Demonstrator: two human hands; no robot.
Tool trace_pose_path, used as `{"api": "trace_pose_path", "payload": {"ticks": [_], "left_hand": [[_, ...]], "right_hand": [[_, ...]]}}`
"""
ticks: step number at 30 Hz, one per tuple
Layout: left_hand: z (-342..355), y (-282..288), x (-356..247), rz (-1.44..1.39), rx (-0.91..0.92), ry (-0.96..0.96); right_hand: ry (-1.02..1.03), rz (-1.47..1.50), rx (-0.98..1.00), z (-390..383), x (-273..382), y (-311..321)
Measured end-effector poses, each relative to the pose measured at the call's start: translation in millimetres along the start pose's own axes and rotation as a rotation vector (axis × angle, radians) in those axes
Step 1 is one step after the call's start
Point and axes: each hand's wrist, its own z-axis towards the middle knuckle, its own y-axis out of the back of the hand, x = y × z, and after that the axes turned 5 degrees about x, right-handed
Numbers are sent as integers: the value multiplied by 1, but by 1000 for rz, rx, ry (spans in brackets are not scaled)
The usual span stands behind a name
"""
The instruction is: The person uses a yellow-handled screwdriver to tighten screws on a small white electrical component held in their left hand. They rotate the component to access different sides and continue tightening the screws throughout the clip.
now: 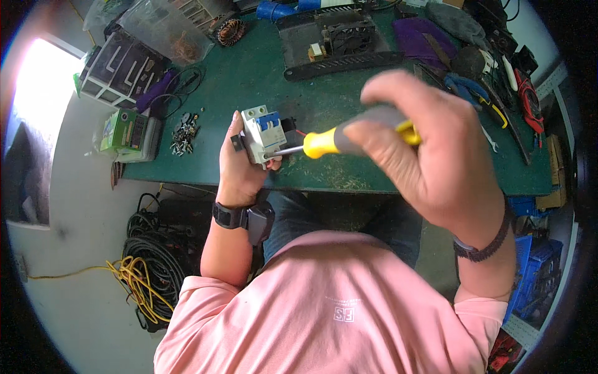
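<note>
A white circuit breaker (264,138) with a blue toggle sits in my left hand (237,162), whose thumb runs up its left side and whose fingers curl beneath it. My right hand (436,149) is around the grey rear of a screwdriver (321,144) with a yellow-and-grey handle. The index finger arches off the handle while the thumb lies along it. The metal shaft points left, and its tip meets the breaker's near end, at or close to a terminal opening. A black part with a short red wire shows just right of the breaker.
On the green workbench (218,100) lie a pile of small screws (184,134), a green box (123,131) and a black metal housing with a fan (349,40). Pliers (479,93) and other tools crowd the right side. Coiled cables (149,274) lie on the floor at left.
</note>
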Motion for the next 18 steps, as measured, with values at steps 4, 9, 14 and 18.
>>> {"api": "trace_pose_path", "payload": {"ticks": [4, 9, 14, 18], "left_hand": [[3, 0, 2, 15, -30, -51], [2, 0, 1, -16, 27, -68], [-1, -2, 5, -20, -44, -61], [1, -2, 3, -23, 25, -34]], "right_hand": [[198, 56, 1, 3, -2, 1], [-9, 10, -96, 0, 2, -3], [171, -51, 88, -2, 4, 6], [198, 22, -84, 4, 3, -3]]}}
